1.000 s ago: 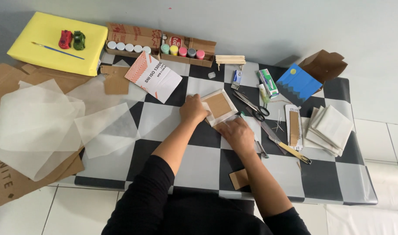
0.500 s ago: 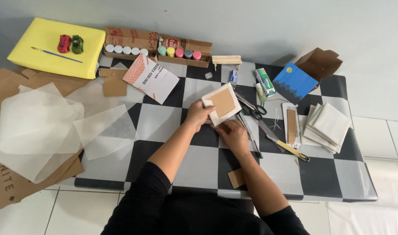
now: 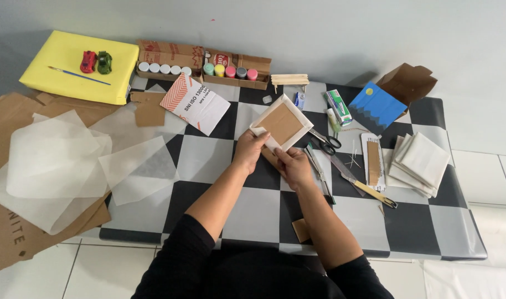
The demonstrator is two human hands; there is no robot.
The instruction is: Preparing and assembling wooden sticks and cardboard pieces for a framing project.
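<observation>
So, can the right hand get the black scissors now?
Probably not yet: the right hand holds the small canvas with the left hand. The scissors lie close, uncovered.

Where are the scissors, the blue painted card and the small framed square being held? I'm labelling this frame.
scissors (image 3: 325, 143), head view, on the handles.
blue painted card (image 3: 377, 107), head view, its middle.
framed square (image 3: 280, 124), head view, brown centre.

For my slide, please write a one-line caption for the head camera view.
Both hands, left hand and right hand, hold a square white-framed brown cardboard panel above a black-and-white checkered table.
</observation>
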